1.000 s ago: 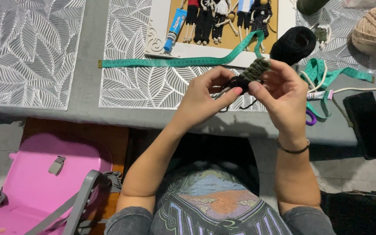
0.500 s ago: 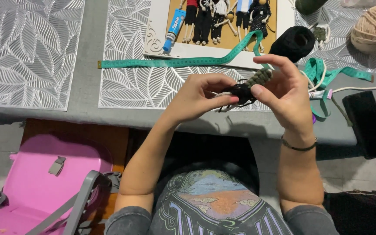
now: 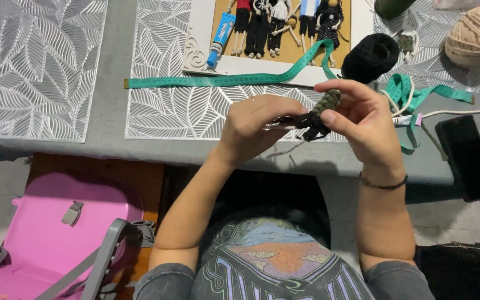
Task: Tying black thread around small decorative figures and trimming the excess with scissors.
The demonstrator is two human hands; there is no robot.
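- Grey table under you, dressed with silver leaf-pattern placemats, and down at floor level a pink case lies open beside your knee.
- Up top sits the white-framed board with a row of little cord dolls laid on it, a blue glue tube at their left.
- A green measuring tape runs along the frame's lower edge, loops past the black yarn ball and trails off to your right; a beige yarn ball rests in the far corner, a black phone lies near the edge.
- Your right hand has lifted since a second ago: it now holds the small olive and black corded figure up off the table, fingers pinched on its olive upper end, thumb pressing in front.
- Your left hand has slid in lower, fingers closed on the figure's dark end, where something thin and metallic pokes out; I cannot tell what it is.
- So the piece has swung from nearly level to slanted, stretched between both hands, just in front of the black yarn ball. That reads as a re-grip for work on the dark end.
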